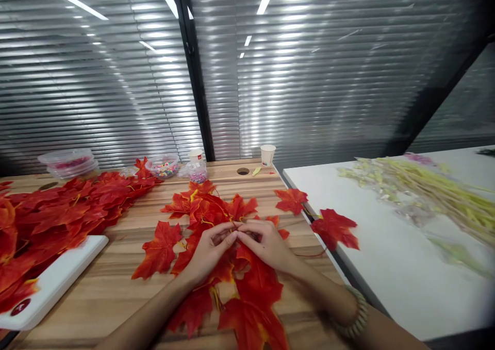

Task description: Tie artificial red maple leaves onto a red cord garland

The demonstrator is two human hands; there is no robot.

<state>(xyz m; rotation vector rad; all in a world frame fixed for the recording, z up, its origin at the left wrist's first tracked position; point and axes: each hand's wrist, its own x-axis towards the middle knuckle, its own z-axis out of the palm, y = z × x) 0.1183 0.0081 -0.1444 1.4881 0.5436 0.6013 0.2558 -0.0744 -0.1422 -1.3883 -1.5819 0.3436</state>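
Note:
My left hand (211,249) and my right hand (268,244) meet fingertip to fingertip over the wooden table. Both are closed in a pinch on the thin stem of an artificial maple leaf garland (257,283). The exact spot between the fingertips is partly hidden. Red leaves with yellow veins spread around and beneath the hands. One leaf (158,249) lies to the left, and two more, a near one (335,229) and a farther one (291,200), reach right across the table's edge. A woven bracelet (358,314) circles my right wrist.
A large pile of red leaves (77,205) covers the left side, partly over a white box-like object (65,272). Bead tubs (164,168) and paper cups (267,155) stand at the back. Yellow-green stems (429,195) lie on the white table (367,267) at right.

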